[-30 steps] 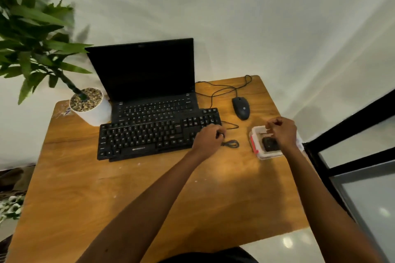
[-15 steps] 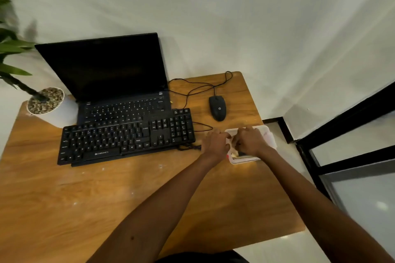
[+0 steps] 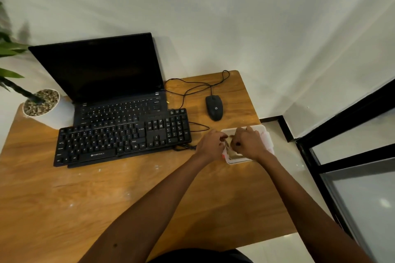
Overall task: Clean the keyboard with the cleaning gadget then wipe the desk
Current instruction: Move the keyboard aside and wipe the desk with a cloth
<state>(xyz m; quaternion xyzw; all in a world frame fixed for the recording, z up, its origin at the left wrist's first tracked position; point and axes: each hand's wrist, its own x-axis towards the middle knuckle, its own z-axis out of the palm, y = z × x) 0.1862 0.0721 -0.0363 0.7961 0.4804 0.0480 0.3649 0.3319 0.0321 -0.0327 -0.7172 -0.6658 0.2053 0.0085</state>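
Observation:
A black external keyboard [image 3: 121, 139] lies on the wooden desk [image 3: 106, 194] in front of a laptop. To its right, near the desk's right edge, stands a small white container [image 3: 264, 131] with a pink side. Both of my hands are on it. My left hand [image 3: 210, 145] pinches its left rim with curled fingers. My right hand [image 3: 250, 143] curls over its top and grips it. The hands hide most of the container's inside, and the cleaning gadget cannot be made out.
An open black laptop [image 3: 102, 70] stands behind the keyboard. A wired black mouse [image 3: 214, 108] lies beyond the container, its cables [image 3: 192, 89] looping across the desk. A white plant pot [image 3: 46, 107] sits at the far left. A dark-framed glass panel [image 3: 352, 177] stands to the right.
My left hand left the keyboard's right end and moved right to the container's left rim. My right hand shifted from the container's far side onto its top. The view swung to the right.

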